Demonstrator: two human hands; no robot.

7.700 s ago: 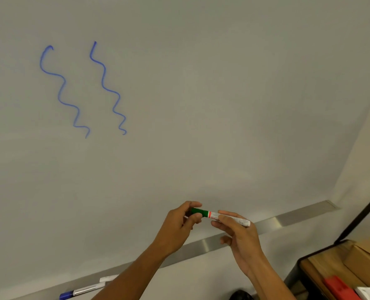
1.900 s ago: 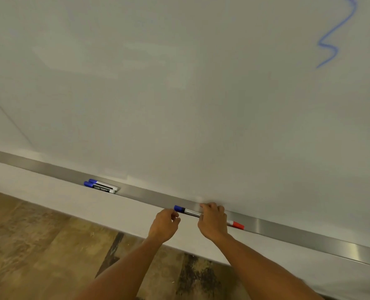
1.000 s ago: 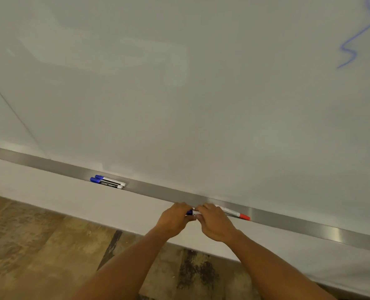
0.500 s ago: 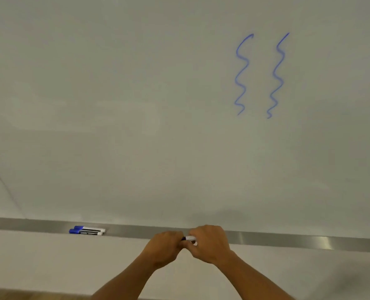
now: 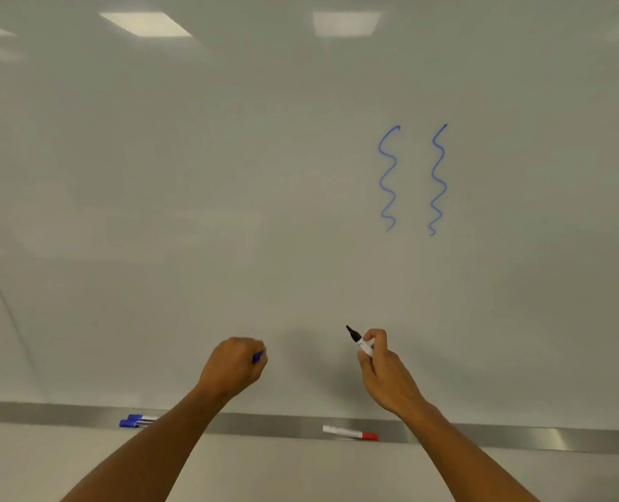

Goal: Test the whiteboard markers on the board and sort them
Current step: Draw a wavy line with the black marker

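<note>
My right hand [image 5: 382, 371] holds an uncapped marker [image 5: 359, 341], its dark tip pointing up and left, just off the whiteboard [image 5: 228, 175]. Closed in a fist, my left hand [image 5: 233, 365] grips the marker's blue cap [image 5: 258, 356], of which only the end shows. Two blue wavy lines [image 5: 411, 179] are drawn on the board up and to the right. On the metal tray [image 5: 518, 438] lie a red-capped marker [image 5: 349, 432] between my arms and two blue-capped markers [image 5: 138, 421] at the left, partly behind my left forearm.
The whiteboard fills the view, with ceiling lights reflected at its top. A thin seam runs down the board at the far left. Below the tray is a pale wall.
My hands were together on the blue-capped marker by the tray; they have since pulled apart and risen. The cap stays in my left hand, the bare marker in my right.
</note>
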